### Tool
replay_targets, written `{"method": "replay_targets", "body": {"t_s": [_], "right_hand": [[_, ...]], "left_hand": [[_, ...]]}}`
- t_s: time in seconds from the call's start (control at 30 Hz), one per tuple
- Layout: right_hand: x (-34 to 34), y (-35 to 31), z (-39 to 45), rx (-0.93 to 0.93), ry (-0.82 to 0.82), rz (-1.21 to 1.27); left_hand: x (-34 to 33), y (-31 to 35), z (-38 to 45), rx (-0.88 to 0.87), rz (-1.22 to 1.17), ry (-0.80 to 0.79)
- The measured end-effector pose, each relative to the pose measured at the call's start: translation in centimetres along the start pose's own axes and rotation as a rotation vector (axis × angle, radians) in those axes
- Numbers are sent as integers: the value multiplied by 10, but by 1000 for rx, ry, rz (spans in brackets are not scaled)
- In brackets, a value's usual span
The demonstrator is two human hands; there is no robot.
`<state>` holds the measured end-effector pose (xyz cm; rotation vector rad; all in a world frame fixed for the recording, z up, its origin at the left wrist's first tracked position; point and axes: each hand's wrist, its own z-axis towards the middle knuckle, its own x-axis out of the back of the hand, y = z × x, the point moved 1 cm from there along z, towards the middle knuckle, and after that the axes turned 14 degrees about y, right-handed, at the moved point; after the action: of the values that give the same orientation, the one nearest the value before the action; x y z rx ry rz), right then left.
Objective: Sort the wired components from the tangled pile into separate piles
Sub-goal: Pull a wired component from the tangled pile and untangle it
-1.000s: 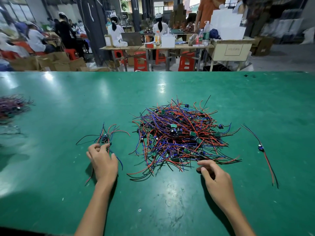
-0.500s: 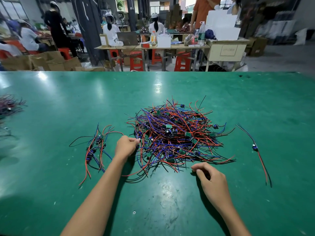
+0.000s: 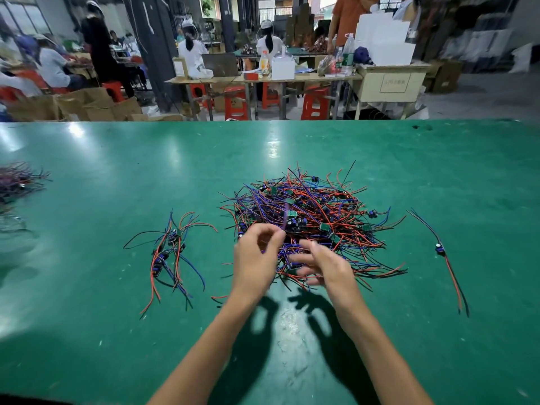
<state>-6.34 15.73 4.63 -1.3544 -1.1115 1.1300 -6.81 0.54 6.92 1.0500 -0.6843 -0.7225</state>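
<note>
Both hands over the tangled pile [image 3: 304, 217]: left hand [image 3: 257, 258] grip pinched on a wire [image 3: 285, 214], right hand [image 3: 324, 266] loose (blurred).

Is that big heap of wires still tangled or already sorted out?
Still tangled: the heap is a dense knot of crossing wires.
</note>
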Motion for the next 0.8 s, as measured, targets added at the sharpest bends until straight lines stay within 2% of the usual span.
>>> {"method": "replay_targets", "body": {"t_s": [0.07, 0.17, 0.23, 0.33, 0.43, 0.57, 0.8], "right_hand": [[-7, -14, 6, -55, 33, 146], [-3, -18, 8, 58, 167, 192], [6, -10, 7, 69, 168, 204], [16, 8, 1, -63, 99, 267], [24, 28, -4, -204, 109, 395], [34, 42, -9, -264, 111, 610], [37, 43, -9, -274, 88, 620]], "left_hand": [[-5, 0, -19, -109, 16, -93], [-7, -10, -31, -245, 85, -191], [-5, -18, -32, -274, 98, -199], [-2, -27, -34, -339, 135, -135], [-2, -36, -43, -317, 126, -90], [-2, -52, -62, -216, 91, -69], [3, -56, -66, -210, 99, -24]]}}
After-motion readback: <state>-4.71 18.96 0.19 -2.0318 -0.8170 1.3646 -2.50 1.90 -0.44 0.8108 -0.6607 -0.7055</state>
